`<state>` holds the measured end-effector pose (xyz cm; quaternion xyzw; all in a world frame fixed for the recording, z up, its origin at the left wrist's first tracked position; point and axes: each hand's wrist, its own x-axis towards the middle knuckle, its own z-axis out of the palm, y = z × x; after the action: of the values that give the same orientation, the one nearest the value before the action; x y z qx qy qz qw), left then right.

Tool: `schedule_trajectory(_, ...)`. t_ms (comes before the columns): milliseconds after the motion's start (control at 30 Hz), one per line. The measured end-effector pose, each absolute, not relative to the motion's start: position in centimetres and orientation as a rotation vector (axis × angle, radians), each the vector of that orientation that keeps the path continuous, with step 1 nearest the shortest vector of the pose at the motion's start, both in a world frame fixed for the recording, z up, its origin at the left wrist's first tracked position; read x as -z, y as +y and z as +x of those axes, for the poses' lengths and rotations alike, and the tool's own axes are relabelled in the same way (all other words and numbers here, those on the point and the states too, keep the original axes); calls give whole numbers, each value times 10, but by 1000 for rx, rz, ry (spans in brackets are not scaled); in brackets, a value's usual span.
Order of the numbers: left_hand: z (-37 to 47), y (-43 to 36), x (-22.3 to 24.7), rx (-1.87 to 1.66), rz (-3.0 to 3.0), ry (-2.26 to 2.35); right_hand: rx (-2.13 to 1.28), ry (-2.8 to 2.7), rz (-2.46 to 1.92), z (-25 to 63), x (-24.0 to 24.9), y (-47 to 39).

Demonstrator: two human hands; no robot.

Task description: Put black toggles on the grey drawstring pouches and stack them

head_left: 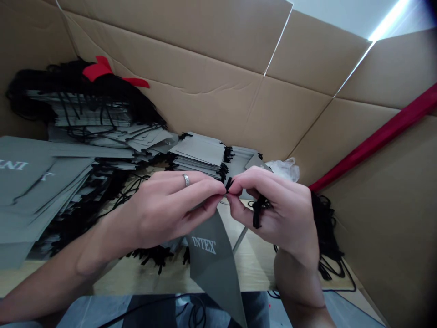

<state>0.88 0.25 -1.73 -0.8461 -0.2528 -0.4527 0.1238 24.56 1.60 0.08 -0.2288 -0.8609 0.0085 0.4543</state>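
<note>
My left hand (177, 205), with a ring on one finger, and my right hand (276, 205) meet fingertip to fingertip above the table. Both pinch a short piece of black cord (229, 183) between them. More black cord (258, 212) is tucked in the curled fingers of my right hand. Just below my left fingers hangs a curved grey card (218, 259) printed "INTEX"; its top edge is hidden, so I cannot tell whether the fingers hold it too.
Stacked grey cards with black cords (200, 152) stand behind my hands. Larger grey piles (27, 191) fill the left, and black cords with a red strip (99, 70) lie on top at the back. Cardboard walls (205, 59) enclose the wooden table (150, 280). Black cords (324, 223) lie at right.
</note>
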Motion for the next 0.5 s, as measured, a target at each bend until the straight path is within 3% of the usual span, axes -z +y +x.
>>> schedule_trajectory(500, 10, 5, 21, 1345, -2429, -682, 46, -2157, -509, 243, 3, 15)
